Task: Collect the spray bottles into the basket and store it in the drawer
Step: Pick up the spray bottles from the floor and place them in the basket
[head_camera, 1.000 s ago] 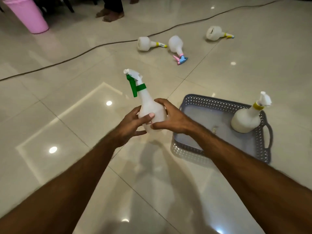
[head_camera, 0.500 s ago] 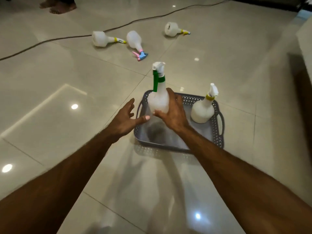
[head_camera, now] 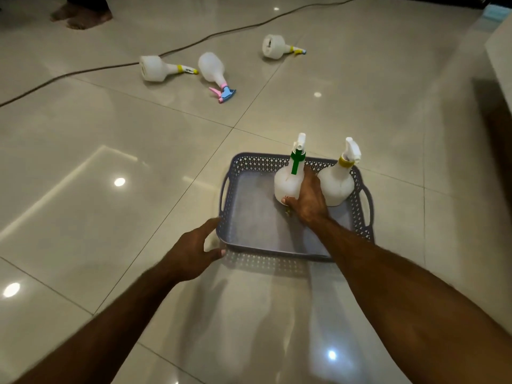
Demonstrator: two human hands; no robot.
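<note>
A grey perforated basket (head_camera: 235, 239) sits on the tiled floor. Inside it at the far right stands a white spray bottle with a yellow collar (head_camera: 339, 181). Beside it stands a white bottle with a green trigger (head_camera: 286, 180), and my right hand (head_camera: 307, 202) is wrapped around its body. My left hand (head_camera: 194, 253) is at the basket's near-left corner, fingers curved against the rim. Farther off, three bottles lie on their sides: one with a yellow collar (head_camera: 156, 68), one with a pink and blue trigger (head_camera: 213, 70), another yellow-collared one (head_camera: 274, 46).
A dark cable (head_camera: 83, 72) runs across the floor behind the lying bottles. Someone's bare feet (head_camera: 80, 18) are at the top left. A pale furniture edge (head_camera: 501, 56) and its dark side rise at the right.
The green-trigger bottle went from both hands over the floor into the basket, next to the yellow-collared one. My left hand let go and dropped to the basket's near-left corner.
</note>
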